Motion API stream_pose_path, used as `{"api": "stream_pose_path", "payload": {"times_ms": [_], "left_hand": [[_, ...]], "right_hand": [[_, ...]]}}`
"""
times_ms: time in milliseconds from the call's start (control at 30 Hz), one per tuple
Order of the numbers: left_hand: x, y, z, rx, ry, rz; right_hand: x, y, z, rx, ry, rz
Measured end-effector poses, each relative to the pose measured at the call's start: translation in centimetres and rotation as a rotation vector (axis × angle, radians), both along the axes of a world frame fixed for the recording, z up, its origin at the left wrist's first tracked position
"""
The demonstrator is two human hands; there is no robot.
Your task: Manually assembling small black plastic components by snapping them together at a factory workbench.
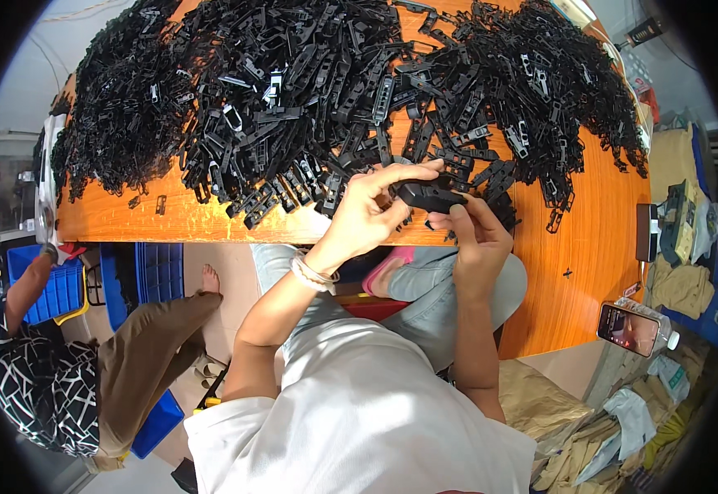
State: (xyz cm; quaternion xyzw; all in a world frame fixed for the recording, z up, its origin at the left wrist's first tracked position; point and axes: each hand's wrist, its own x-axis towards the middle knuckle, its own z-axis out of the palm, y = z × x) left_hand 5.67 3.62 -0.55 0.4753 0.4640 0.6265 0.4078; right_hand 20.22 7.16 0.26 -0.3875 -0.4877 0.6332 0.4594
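Observation:
Between my two hands is a black plastic part [429, 198], long and narrow, held above the front edge of the orange wooden table [293, 224]. My left hand [369, 212], with a pale band round its wrist, pinches the part's left end. The fingers and thumb of my right hand [476, 235] close on its right end. Just beyond my hands lies a big heap of black plastic parts [326, 99], many of them long frames with openings. What the fingertips cover on the held part is hidden.
A finer black heap [124, 107] lies left, another heap [532, 90] right. A phone [629, 328] leans against a bottle at the table's right edge. Blue crates [160, 272] stand on the floor at left, near another seated person [54, 379]. Cardboard and bags [614, 428] lie lower right.

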Motion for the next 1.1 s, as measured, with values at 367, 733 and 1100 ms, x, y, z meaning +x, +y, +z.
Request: {"api": "stream_pose_path", "payload": {"times_ms": [367,733,1100], "left_hand": [[-1.6,-1.9,2.1,-0.131,0.425,-0.017],[-1.7,-4.5,1.3,-0.269,-0.178,-0.18],[-17.3,-12.9,-2.5,-0.639,1.109,1.111]], "right_hand": [[-0.2,0.2,0.8,0.281,-0.183,0.209],[0.0,-0.1,0.6,0.052,-0.107,0.405],[-1.7,-3.0,-2.1,0.263,-0.315,0.91]]}}
